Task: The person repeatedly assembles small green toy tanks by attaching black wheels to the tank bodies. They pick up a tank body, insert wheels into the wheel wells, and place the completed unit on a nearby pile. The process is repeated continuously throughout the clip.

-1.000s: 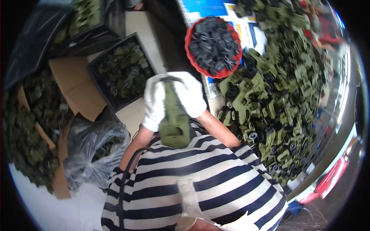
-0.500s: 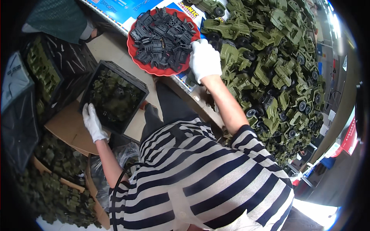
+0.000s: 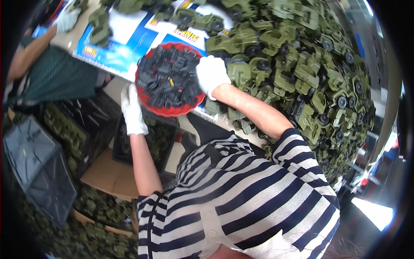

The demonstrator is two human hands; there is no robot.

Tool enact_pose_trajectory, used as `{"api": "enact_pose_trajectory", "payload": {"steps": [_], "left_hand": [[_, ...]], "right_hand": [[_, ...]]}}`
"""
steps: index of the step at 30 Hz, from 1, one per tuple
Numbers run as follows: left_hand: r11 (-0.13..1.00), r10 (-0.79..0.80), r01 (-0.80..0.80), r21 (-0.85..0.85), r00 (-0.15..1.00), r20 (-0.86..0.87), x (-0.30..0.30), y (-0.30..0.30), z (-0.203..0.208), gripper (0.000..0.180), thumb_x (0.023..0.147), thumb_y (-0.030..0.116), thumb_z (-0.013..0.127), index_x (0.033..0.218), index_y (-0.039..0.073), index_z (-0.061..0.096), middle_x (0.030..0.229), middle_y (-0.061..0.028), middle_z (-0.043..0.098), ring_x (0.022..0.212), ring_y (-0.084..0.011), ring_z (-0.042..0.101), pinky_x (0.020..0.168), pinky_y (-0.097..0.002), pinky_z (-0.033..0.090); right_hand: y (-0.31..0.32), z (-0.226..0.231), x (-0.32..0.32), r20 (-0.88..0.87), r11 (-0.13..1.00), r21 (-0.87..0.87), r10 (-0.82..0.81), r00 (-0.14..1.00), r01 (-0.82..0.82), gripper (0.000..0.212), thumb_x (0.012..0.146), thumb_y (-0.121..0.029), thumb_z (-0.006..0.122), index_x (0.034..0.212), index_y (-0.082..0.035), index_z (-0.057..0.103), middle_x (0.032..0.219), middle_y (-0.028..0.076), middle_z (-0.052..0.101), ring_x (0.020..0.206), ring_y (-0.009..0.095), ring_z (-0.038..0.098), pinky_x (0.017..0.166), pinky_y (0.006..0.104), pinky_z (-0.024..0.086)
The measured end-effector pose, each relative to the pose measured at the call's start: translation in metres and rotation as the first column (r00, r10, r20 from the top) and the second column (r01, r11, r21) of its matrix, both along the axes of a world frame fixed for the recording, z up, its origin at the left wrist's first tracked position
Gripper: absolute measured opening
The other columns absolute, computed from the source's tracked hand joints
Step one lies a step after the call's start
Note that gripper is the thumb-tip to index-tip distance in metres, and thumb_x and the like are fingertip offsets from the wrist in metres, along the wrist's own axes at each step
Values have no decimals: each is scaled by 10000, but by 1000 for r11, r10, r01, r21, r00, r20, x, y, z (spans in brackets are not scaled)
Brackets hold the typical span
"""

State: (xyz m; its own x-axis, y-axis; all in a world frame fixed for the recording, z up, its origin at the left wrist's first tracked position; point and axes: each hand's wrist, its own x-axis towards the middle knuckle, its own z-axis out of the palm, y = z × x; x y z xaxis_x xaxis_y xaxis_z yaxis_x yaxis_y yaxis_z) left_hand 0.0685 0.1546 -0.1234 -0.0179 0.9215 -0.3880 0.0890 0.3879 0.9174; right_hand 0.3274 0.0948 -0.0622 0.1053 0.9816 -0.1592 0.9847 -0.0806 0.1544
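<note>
A red scalloped basin (image 3: 174, 111) heaped with small dark grey plastic parts (image 3: 168, 75) sits at the table's near edge. My right hand (image 3: 212, 77), in a white glove, is closed on its right rim; the fingertips are partly hidden. At the left rim is my gloved left hand (image 3: 133, 111), its fingers stretched out along the basin's side. I cannot tell whether they press on it. Below the basin and partly behind my left forearm stands a black crate (image 3: 168, 144) with dark green parts inside.
Olive-green toy vehicles (image 3: 297, 64) are piled high on the right. Blue and white printed sheets (image 3: 123, 39) lie under the basin. On the left are a grey crate (image 3: 36, 151), cardboard (image 3: 110, 172) and more green parts. A co-worker's gloved hand (image 3: 67, 20) shows at upper left.
My left hand has gone from the black crate's side up to the basin's left rim. My right hand stays at the right rim. The whole view has shifted, bringing a co-worker's arm into sight.
</note>
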Motion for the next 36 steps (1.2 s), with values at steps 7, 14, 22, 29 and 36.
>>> {"api": "enact_pose_trajectory", "payload": {"steps": [7,14,22,29,36], "left_hand": [[996,-36,25,-85,991,-131,39,-19,13,737,1009,523,458,1508,-3,326,1538,-185,371,1382,-285,408,1142,-371,312],[992,-71,72,-103,997,16,43,-14,20,826,942,578,539,1550,93,261,1558,-121,339,1383,-320,388,1039,-529,426],[984,-168,164,-66,984,-53,38,-23,30,822,945,577,539,1510,15,335,1543,-157,372,1370,-277,414,1152,-434,301],[970,-175,170,-172,984,-13,36,-27,16,710,968,529,536,1490,76,376,1477,-107,467,1285,-276,512,1042,-444,431],[927,-131,160,-339,986,105,-6,5,-25,669,926,559,583,1426,129,469,1314,-82,591,1061,-240,632,821,-388,524]], "right_hand": [[13,30,5,-400,993,10,-100,911,114,176,772,-164,567,859,-59,678,883,191,673,815,350,666,707,483,499],[-15,63,18,-719,926,227,-50,693,302,302,829,-171,550,1098,-62,634,915,192,674,802,398,659,745,478,530],[-107,140,68,-703,776,471,44,709,419,320,880,-184,575,1169,-55,623,1028,170,656,919,352,652,796,433,529],[-204,222,113,-738,631,501,-44,673,592,291,886,-153,582,1150,-42,634,943,139,677,763,233,681,699,362,552],[-244,292,201,-5,493,858,-272,962,144,319,774,-131,578,1074,-76,673,968,133,697,865,336,666,779,417,541]]}}
